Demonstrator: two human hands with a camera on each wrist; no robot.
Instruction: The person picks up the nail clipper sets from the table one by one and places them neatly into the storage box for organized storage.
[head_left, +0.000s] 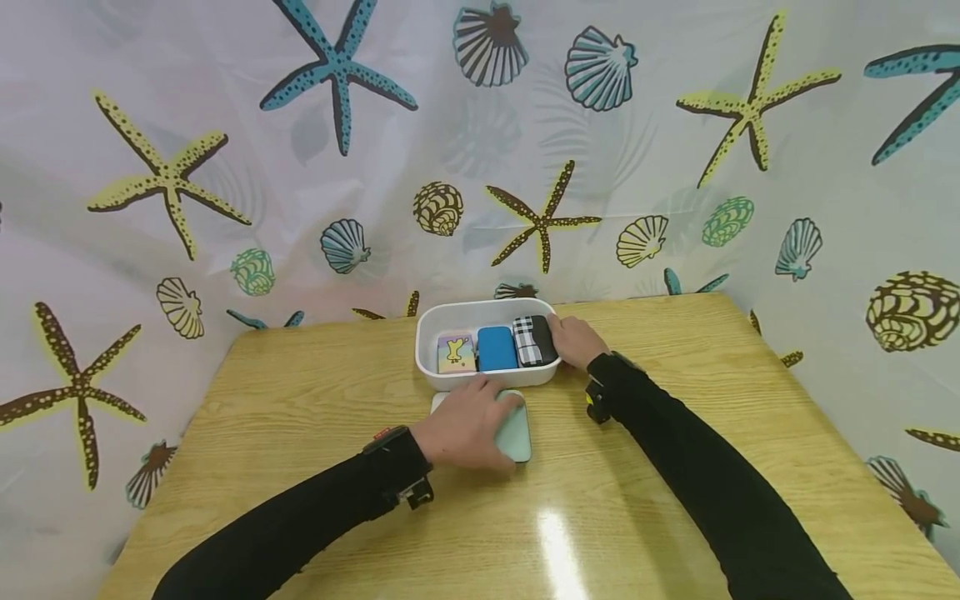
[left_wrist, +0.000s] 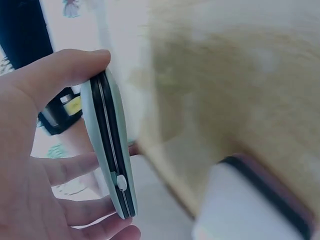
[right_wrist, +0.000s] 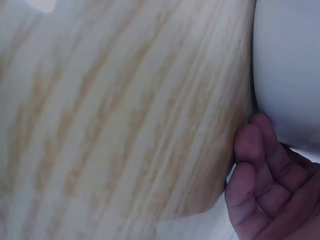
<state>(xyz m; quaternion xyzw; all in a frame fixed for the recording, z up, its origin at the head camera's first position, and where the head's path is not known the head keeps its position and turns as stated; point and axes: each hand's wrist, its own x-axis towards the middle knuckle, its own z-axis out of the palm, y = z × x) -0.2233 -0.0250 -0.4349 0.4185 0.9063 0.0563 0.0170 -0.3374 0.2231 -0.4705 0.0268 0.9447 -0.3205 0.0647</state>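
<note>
My left hand (head_left: 468, 421) holds a mint-green zip case (head_left: 514, 435) in front of the white bin (head_left: 491, 380). In the left wrist view the case (left_wrist: 109, 145) stands on edge between thumb and fingers, its black zipper and small pull facing the camera. My right hand (head_left: 579, 340) grips the right end of the bin; in the right wrist view its curled fingers (right_wrist: 248, 145) touch the bin's white wall (right_wrist: 290, 65). Inside the bin, side by side, sit a pastel case with a yellow figure (head_left: 456, 355), a blue case (head_left: 497, 348) and a black-and-white plaid case (head_left: 533, 340).
A blurred pale case with a black band and pinkish side (left_wrist: 255, 200) lies at lower right in the left wrist view. The wooden table (head_left: 300, 367) meets a shell-and-starfish patterned sheet (head_left: 420, 267) just behind the bin and along both sides.
</note>
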